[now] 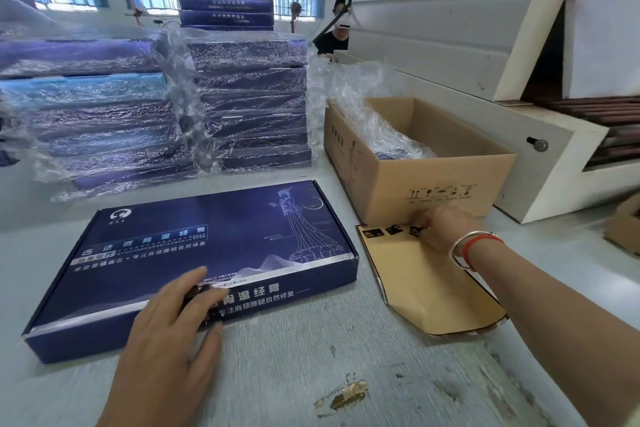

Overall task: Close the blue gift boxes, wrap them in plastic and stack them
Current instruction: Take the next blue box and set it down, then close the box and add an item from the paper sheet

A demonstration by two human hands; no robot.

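A closed blue gift box (207,246) with white line art lies flat on the grey table in front of me. My left hand (173,326) rests on its near front edge with the fingers spread flat. My right hand (440,227) reaches to the right, its fingers curled at the top edge of a flat tan bag (426,284) lying beside the box; the fingertips are hidden, so the hold is unclear. Two stacks of plastic-wrapped blue boxes (252,107) stand behind the gift box.
An open cardboard carton (446,180) holding crumpled plastic film stands right of centre. Behind it is a white shrink-wrap tunnel machine (450,38) with a roller conveyor. A person sits at the far side. More blue boxes are piled at the back.
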